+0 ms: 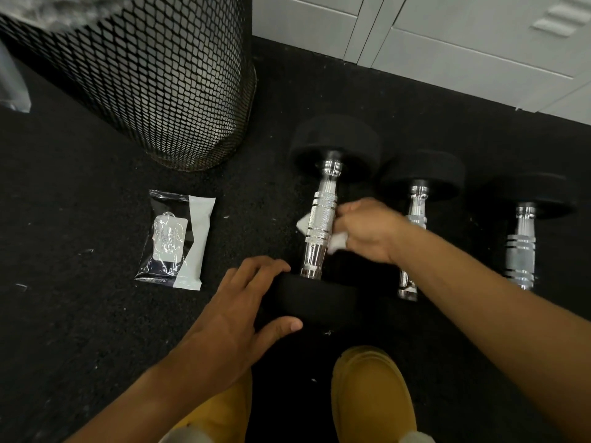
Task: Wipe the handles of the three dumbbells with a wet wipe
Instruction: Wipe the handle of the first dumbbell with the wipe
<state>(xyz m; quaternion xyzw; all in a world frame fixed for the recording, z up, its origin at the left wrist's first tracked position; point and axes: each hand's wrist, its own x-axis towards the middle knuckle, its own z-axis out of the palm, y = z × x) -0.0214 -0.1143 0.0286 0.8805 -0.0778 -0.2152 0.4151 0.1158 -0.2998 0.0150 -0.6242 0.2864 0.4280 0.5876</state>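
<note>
Head view looks down first on two mustard-yellow shoes (pixel 371 391) on the black rubber floor (pixel 80 314). Just beyond them the left hand (pixel 236 314) lies with fingers spread and nearly straight over the near black rubber end of the leftmost chrome-handled dumbbell (pixel 321 219), steadying it without closing round it. Farther on, the right hand (pixel 367 231) is curled round a white wet wipe (pixel 335 243) and presses it against the right side of that dumbbell's knurled handle; a corner of the wipe shows on the handle's left, so it seems to pass underneath. The middle dumbbell (pixel 415 212) and the right dumbbell (pixel 521 247) lie just beside it, parallel, not touched. To the left lies a black and white wet wipe packet (pixel 177 241); beyond stands a black wire mesh bin (pixel 166 84) and, at the back, pale grey lockers (pixel 463 43). The first handle looks to be the one in hand; next would come sliding the wipe along its length, then shifting to the middle handle.
</note>
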